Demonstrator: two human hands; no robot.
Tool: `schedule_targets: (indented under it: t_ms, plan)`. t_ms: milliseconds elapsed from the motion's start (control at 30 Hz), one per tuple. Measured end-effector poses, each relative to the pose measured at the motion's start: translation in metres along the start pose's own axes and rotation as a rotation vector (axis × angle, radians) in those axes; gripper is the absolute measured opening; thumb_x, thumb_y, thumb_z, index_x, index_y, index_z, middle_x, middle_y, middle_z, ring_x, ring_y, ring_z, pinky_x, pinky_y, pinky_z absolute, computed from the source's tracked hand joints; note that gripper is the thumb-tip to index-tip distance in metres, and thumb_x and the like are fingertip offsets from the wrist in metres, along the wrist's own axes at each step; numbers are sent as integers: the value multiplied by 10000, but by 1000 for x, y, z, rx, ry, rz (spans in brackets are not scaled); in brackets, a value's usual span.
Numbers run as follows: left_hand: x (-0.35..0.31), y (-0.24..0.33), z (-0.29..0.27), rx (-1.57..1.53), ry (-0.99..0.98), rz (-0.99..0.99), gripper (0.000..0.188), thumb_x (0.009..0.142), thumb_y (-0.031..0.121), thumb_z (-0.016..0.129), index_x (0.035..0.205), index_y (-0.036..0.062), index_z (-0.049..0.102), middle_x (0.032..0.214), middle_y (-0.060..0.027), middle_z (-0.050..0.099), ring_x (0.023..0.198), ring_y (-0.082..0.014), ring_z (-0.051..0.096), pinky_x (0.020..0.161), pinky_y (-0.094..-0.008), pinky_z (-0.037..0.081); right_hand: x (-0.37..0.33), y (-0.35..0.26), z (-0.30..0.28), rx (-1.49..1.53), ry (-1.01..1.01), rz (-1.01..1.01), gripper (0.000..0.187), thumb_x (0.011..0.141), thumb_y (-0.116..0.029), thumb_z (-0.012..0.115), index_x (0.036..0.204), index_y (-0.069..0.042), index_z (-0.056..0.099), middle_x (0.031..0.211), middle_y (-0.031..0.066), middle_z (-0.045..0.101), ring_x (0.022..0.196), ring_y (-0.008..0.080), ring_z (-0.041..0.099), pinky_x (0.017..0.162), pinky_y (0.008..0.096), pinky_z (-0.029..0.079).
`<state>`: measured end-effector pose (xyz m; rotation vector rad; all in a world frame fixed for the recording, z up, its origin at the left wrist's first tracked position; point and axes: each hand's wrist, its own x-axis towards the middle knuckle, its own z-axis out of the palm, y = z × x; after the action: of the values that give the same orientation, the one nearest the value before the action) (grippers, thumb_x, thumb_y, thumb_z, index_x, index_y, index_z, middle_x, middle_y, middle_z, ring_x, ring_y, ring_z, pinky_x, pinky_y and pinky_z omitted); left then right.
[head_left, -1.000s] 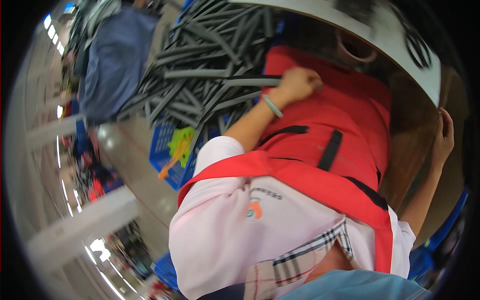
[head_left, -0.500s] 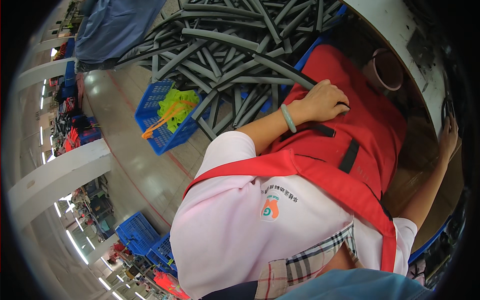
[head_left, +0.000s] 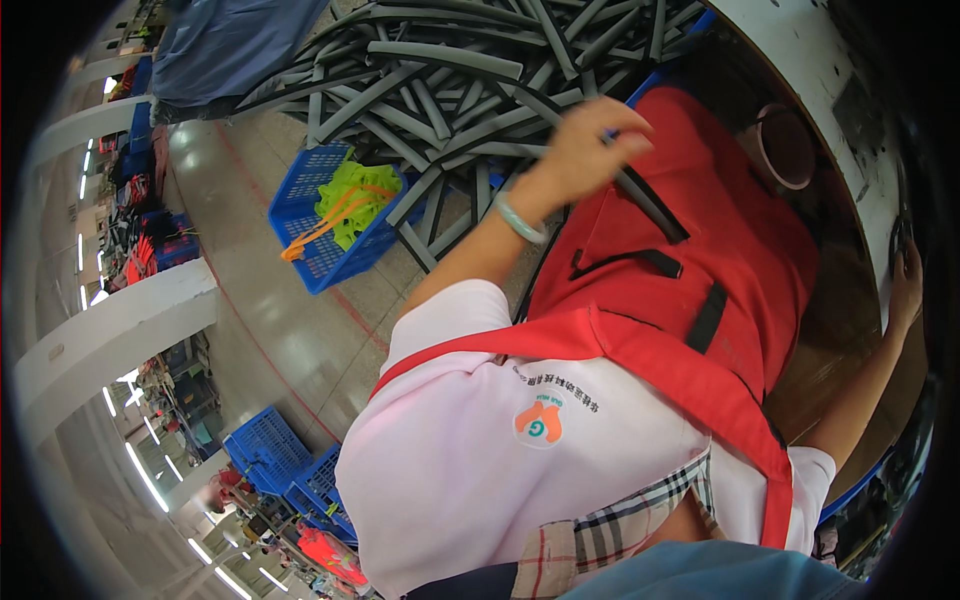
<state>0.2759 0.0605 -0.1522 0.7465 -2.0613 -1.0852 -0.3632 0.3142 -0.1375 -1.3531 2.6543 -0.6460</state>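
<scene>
My left hand (head_left: 590,150), with a pale green bangle at the wrist, is raised over the red apron (head_left: 740,240) on my lap. Motion blurs its fingers, so its grip is unclear. Beneath it, a grey and black foam strip (head_left: 652,205) lies across the apron, its far part hidden behind the hand. Beyond spreads a large heap of similar strips (head_left: 445,60). At the far right, my right hand (head_left: 907,285) is beside the edge of a white tabletop (head_left: 800,50). Its fingers are dim and partly hidden, and whatever they touch cannot be made out.
A blue plastic basket (head_left: 345,275) with bright yellow-green fabric and orange straps stands on the tiled floor left of the heap. Under the table is a pinkish bucket (head_left: 785,145). More blue crates (head_left: 265,450) stand at lower left. Grey-blue cloth (head_left: 230,50) hangs at upper left.
My left hand has lifted off the apron and moved away and slightly left. The strip's end now shows lying on the apron. My right hand has shifted slightly toward me along the table edge.
</scene>
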Motion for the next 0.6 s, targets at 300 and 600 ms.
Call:
schedule_targets:
  t_ms: [300,600]
  plan:
    - [20,-184,-254,-290,1065,-664,378,851,132,741,1119,-96,602,1090,-174,607,927,-238,626,807,-339,547,-23,5,11,-40,17,-6,477,900,-124,624,1345,15,524,1232,145,640,1164,229,608,1013,312,431]
    - [34,-225,-272,-73,926,-1044,662,852,105,726,1332,-142,342,1106,-277,594,720,-297,690,563,-383,655,-115,-275,57,181,-114,-127,281,872,-88,680,1121,1,585,949,64,589,924,131,568,872,252,437]
